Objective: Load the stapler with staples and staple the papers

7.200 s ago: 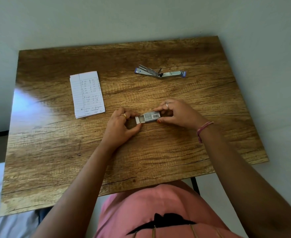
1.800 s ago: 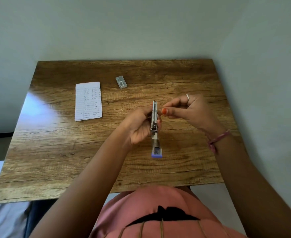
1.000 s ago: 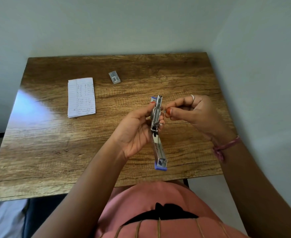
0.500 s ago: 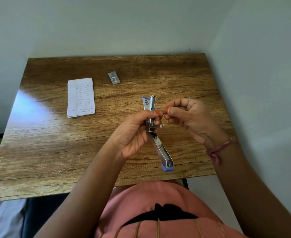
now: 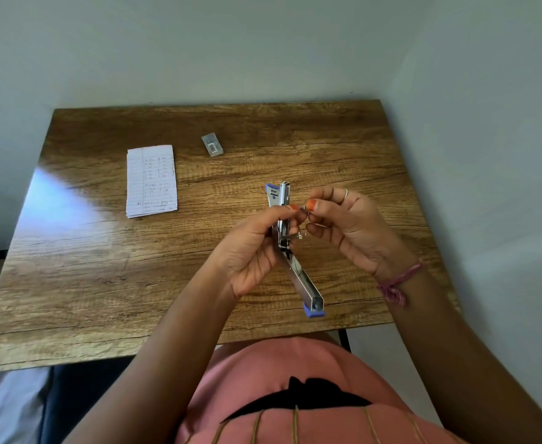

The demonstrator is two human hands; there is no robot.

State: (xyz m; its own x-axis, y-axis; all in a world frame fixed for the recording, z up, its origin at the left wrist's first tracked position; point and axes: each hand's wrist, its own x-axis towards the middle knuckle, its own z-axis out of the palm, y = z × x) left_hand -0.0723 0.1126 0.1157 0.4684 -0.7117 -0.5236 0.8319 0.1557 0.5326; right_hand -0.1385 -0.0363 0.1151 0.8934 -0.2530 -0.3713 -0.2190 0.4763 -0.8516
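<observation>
Your left hand (image 5: 250,251) is wrapped round the hinge area of the stapler (image 5: 290,248), thumb tip pressed near its upper part, holding it up above the table (image 5: 103,283) w/ the tool swung open: one arm points away from you toward the far edge, the other slants down toward your body, ending in a blue cap. There's also a blue tip at the far end. Your right hand (image 5: 348,224) sits just right of the stapler, thumb & forefinger pinched on a small silvery piece, prob. a strip of staples (image 5: 303,207), right beside the stapler's upper arm; can't tell if it's touching the metal yet. Other fingers of that hand curl loosely, ring on one, pink thread band at the wrist. The papers (image 5: 152,181), a small lined stack w/ handwriting, lie flat on the table's left-centre, well apart from both hands. The staple box (image 5: 212,145) rests further back, near the papers' far right corner, not touching them.
</observation>
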